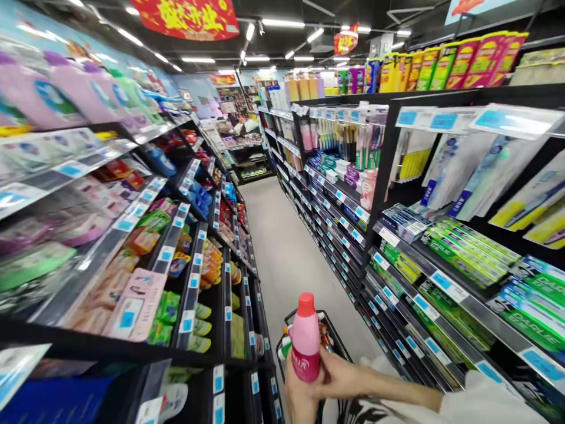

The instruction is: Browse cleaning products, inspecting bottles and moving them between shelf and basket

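A pink bottle (pixel 305 335) with a red cap and a dark pink label stands upright between my two hands, low in the middle of the view. My left hand (pixel 296 383) wraps its lower left side from below. From the right, my right hand (pixel 336 376) closes on the bottle's lower right side. Parts of the fingers behind the bottle are hidden. Just beyond it, a dark-framed shopping basket (pixel 339 340) shows several goods inside, partly covered by the bottle and my hands.
Left shelves hold pink detergent bottles (pixel 66 88) and bagged goods. Right shelves carry green toothpaste boxes (pixel 470 247) and hanging toothbrush packs (pixel 459 171). Between them runs a grey aisle floor (pixel 282 235) toward a display stand (pixel 249 153). Red banners (pixel 189 17) hang overhead.
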Tool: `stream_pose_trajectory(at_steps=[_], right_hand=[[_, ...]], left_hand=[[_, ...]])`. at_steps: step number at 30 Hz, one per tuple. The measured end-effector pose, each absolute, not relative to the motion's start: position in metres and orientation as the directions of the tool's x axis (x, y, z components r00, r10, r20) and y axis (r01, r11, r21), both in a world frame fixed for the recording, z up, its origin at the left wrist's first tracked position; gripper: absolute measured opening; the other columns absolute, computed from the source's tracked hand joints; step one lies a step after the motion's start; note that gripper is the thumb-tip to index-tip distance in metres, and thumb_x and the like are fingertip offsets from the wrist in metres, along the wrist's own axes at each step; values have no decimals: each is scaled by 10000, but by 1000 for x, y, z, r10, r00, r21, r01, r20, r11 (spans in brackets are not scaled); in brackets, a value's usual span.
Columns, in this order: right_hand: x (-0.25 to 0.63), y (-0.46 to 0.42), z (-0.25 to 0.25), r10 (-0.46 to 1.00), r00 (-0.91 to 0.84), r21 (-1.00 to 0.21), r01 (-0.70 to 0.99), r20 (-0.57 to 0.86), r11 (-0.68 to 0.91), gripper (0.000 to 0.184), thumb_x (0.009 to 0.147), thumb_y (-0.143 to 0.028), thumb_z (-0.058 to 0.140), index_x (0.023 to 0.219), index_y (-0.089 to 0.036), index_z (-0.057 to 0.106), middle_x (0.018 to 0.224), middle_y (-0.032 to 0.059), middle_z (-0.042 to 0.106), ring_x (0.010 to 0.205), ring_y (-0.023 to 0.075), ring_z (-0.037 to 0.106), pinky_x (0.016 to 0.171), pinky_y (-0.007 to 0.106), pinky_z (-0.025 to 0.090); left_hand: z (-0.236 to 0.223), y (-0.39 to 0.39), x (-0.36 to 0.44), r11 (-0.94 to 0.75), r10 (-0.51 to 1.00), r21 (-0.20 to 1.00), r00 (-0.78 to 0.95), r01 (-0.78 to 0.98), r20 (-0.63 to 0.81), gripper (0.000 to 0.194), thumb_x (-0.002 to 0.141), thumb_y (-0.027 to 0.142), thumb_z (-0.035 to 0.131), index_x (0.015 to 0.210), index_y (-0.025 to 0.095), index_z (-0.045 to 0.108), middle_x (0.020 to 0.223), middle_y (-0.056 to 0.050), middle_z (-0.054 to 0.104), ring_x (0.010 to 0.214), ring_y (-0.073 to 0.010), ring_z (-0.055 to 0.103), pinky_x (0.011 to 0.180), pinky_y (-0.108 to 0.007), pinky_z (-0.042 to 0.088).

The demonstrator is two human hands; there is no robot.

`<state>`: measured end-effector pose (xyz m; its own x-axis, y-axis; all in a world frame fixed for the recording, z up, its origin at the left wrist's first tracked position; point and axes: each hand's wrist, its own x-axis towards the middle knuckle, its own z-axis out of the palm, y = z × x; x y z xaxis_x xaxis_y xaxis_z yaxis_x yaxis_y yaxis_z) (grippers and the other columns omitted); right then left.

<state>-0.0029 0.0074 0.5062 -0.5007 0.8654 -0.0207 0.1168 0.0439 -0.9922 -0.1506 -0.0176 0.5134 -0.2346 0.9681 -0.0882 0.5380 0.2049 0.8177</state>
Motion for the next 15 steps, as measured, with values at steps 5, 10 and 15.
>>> stream_pose_trajectory(at_steps=[5,10,15], right_hand=[[36,26,519,915,-392,-996,-24,93,91,765,959,-646,631,1559,-192,487,1502,165,616,1383,350,587,1219,539,410],[74,46,539,927,-330,-977,-165,181,132,726,935,-783,573,1381,-213,643,1339,126,712,1241,311,664,1158,495,479],[93,62,552,936,-351,-923,-360,-2,-137,687,876,-801,652,1153,-175,709,1082,105,792,1012,285,746,984,461,598]], left_hand=[[508,-4,-103,89,959,839,-273,537,73,832,811,491,703,1572,290,434,1550,-146,581,1399,-391,610,1141,-461,532],[522,-8,-64,-54,923,869,-306,492,231,917,799,515,799,1597,239,438,1551,-179,564,1417,-396,580,1218,-536,457],[537,-33,-26,-51,919,958,-362,284,156,991,781,414,899,1625,245,407,1662,-170,461,1520,-359,487,1226,-456,475]])
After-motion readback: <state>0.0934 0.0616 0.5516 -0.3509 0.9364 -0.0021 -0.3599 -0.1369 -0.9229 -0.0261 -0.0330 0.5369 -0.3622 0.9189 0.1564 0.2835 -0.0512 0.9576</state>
